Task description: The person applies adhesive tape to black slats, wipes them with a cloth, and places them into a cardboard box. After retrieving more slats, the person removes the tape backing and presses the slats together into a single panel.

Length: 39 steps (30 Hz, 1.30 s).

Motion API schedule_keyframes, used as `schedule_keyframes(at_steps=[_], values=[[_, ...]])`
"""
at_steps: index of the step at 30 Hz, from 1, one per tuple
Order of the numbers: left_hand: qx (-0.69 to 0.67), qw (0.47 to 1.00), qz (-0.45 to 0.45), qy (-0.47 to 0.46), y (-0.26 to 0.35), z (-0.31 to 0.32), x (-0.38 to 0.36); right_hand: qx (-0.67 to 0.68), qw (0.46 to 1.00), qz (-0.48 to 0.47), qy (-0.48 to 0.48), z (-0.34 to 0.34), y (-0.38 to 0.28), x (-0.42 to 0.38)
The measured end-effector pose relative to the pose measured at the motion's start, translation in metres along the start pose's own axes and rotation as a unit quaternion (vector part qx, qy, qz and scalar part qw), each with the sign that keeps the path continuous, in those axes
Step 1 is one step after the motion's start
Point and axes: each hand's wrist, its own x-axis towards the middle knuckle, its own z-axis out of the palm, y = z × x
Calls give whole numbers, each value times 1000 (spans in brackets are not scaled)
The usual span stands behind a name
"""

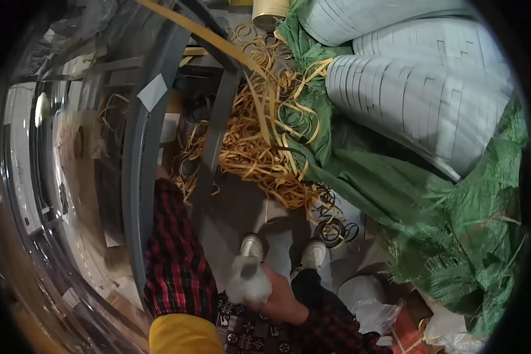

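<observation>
My right hand [281, 300] is closed around a whitish, cloudy object [249, 282] with a dark grey patch on its top. It is blurred, and I cannot make out its kind. My left arm, in a red-and-black plaid sleeve [178, 253] with a yellow cuff at the upper end, stretches forward beside a dark grey metal frame [140, 135]. Only a sliver of my left hand [161, 173] shows at the sleeve's end; the frame hides its fingers. A yellow strap [218, 44] runs across the top of the frame.
A tangled heap of yellow strapping [253, 153] covers the floor ahead of my shoes [312, 255]. At right, pale ribbed stacks [419, 94] lie in a torn green woven sack [383, 194]. Clear plastic wrap [374, 312] lies at lower right. A golden can [270, 13] stands at the top.
</observation>
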Motion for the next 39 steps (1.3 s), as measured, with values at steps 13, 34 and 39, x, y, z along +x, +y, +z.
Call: schedule_keyframes(at_steps=[13,34,39], values=[[405,822,396,-53,58,76,-26,-120,977,-171,-42,-66,-49,22],[0,826,485,-289,2,-46,-141,237,961,66,-124,-59,10,140],[37,628,641,-441,44,-82,-190,431,875,137,-171,-66,21,163]])
